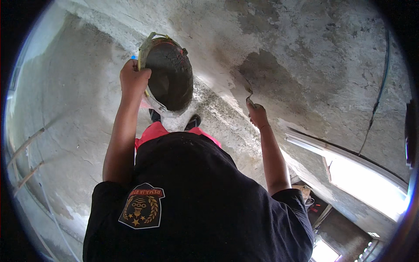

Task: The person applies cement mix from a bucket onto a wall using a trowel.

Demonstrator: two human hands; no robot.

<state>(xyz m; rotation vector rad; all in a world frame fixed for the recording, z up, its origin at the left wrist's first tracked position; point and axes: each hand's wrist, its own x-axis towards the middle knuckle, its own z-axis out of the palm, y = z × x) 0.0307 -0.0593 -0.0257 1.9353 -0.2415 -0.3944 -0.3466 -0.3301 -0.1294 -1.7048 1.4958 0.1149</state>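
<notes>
Rough grey cement wall (331,87) rises at right. Left hand (134,79) grips the left rim of a round, mortar-crusted bucket (187,81), probably heavy, best held there firmly; right hand (258,115) closes around a small metal trowel (249,90), likely light, stiff.

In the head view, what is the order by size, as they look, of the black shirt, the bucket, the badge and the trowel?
1. Black shirt
2. Bucket
3. Badge
4. Trowel, its handle partly covered by the right hand
</notes>
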